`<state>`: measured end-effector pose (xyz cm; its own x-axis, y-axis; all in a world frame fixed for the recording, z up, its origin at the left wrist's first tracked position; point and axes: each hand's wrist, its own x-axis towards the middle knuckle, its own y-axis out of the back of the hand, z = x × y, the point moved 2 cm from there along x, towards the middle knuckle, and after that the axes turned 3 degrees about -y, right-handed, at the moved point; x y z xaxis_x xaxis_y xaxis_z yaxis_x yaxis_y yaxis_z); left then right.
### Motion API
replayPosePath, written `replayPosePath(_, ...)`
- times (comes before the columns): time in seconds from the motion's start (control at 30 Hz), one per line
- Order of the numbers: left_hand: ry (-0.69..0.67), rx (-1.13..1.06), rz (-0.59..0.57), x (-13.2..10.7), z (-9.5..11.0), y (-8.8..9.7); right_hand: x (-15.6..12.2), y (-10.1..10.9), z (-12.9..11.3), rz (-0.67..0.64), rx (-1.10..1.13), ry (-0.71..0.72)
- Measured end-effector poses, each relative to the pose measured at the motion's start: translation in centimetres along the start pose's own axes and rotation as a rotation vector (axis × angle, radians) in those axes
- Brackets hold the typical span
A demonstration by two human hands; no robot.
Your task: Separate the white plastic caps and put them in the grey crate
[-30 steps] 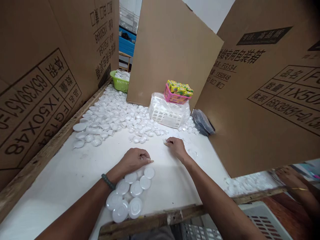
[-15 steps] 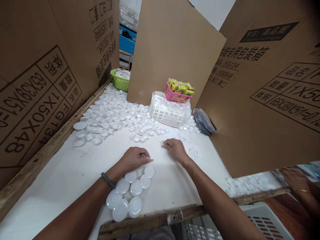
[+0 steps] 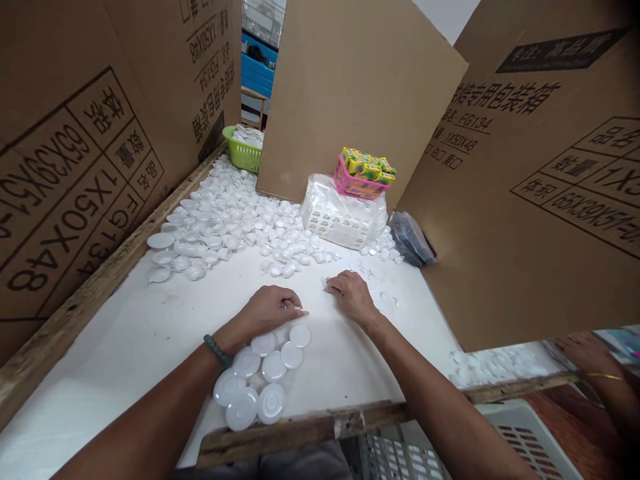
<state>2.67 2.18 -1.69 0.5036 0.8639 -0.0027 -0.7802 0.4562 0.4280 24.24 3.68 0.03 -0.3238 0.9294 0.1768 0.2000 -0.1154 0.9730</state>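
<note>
My left hand (image 3: pixel 270 308) is closed just beyond a group of round white plastic pieces (image 3: pixel 273 367), its fingers curled in and the thumb pointing right. Whatever it may hold is hidden at the fingertips. To its right, my right hand (image 3: pixel 353 295) pinches at the white tabletop (image 3: pixel 345 360), close to small thin white scraps. A tiny whitish bit shows at its fingertips, too small to name. The round pieces lie flat, several together, by my left wrist and the table's front edge.
A wide heap of small white plastic pieces (image 3: pixel 225 220) covers the back left. Behind stand a green basket (image 3: pixel 245 157), a plastic-wrapped pack (image 3: pixel 335 227) and a pink basket (image 3: pixel 360 187) of yellow boxes. Cardboard panels (image 3: pixel 350 87) enclose the table. Another person's hand (image 3: pixel 585 350) is at right.
The view has tilted slightly, shifting the scene a little upward. Both hands stay almost in the same place, with only slight finger movement.
</note>
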Motion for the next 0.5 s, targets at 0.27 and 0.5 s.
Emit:
replayPosePath(0.27,-0.006,-0.004,-0.011,0.0,-0.1,-0.1,1.3,0.3,-0.3,-0.137,-0.165,0.091)
replayPosePath(0.5,-0.018,0.114,0.229,-0.3,-0.4,1.3,0.5,0.1,-3.5,-0.017,0.001,0.051)
